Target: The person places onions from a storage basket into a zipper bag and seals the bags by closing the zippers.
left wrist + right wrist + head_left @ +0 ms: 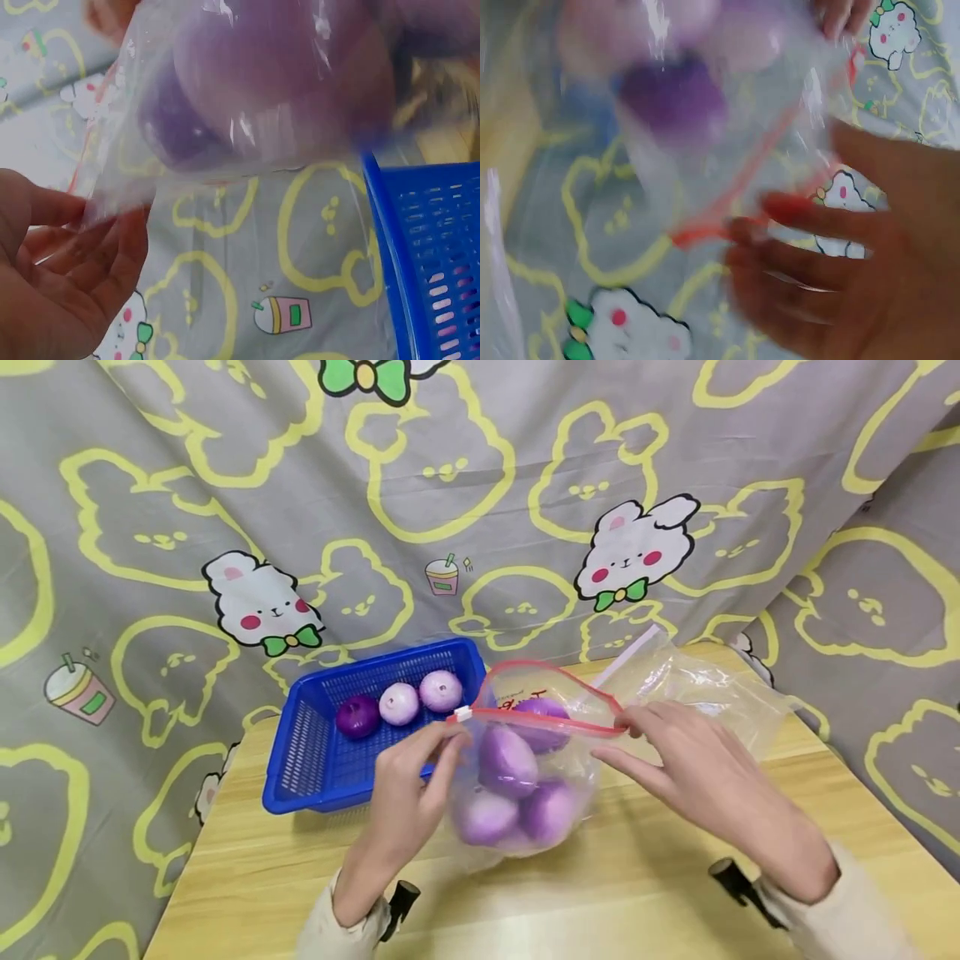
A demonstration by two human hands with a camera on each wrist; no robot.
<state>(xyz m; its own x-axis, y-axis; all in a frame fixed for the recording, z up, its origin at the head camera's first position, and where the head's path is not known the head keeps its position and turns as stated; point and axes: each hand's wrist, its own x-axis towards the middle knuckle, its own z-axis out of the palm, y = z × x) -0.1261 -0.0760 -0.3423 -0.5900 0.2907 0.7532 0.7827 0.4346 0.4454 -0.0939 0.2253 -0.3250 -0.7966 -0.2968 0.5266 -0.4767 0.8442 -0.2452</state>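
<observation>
A clear zip bag (461, 856) with a red zip strip hangs between my two hands, its mouth gaping. Inside it are several purple onions (508, 762). At the left end of the strip, beside the white slider (463, 713), my left hand (411, 777) pinches the bag's upper corner; the left wrist view shows thumb and fingers on the plastic. My right hand (693, 768) grips the opposite end of the red strip, its fingers blurred in the right wrist view. Red lettering on the bag's far side is partly hidden by an onion.
Behind and left of the bag stands a blue plastic basket (288, 760) holding a dark purple onion (358, 717) and two paler onions (398, 703). Another clear plastic bag (720, 693) lies at the back right of the wooden table (247, 877). A patterned grey curtain (480, 552) hangs behind.
</observation>
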